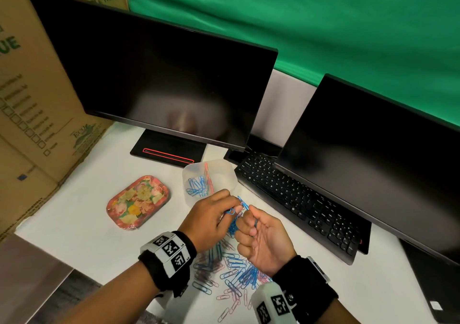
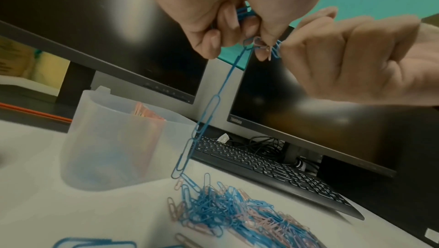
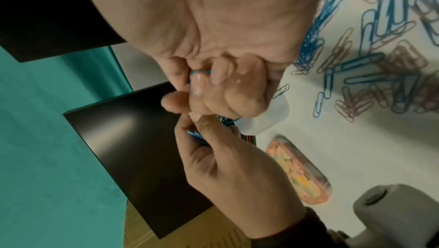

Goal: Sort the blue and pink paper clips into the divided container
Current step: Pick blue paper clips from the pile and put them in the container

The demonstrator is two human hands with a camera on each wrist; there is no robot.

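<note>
Over the white desk, my left hand [image 1: 232, 209] and right hand [image 1: 249, 211] meet fingertip to fingertip, each pinching a tangle of blue paper clips [image 1: 242, 203]. In the left wrist view a linked chain of blue clips [image 2: 209, 113] hangs from my left hand [image 2: 259, 43] down to the mixed pile [image 2: 237, 212], and a pink clip [image 2: 262, 47] is caught in the tangle beside my right hand [image 2: 285, 49]. Beyond my hands stands the translucent divided container [image 1: 224, 165], with blue clips [image 1: 196, 186] in one side and pink clips [image 1: 207, 174] in the other. The loose blue and pink pile [image 1: 231, 271] lies below my wrists.
A floral tin [image 1: 138, 201] lies left of the container. A black keyboard [image 1: 298, 204] runs along the right, under a second monitor [image 1: 373, 162]. A large monitor [image 1: 154, 82] stands behind, with cardboard boxes [image 1: 32, 99] at the left.
</note>
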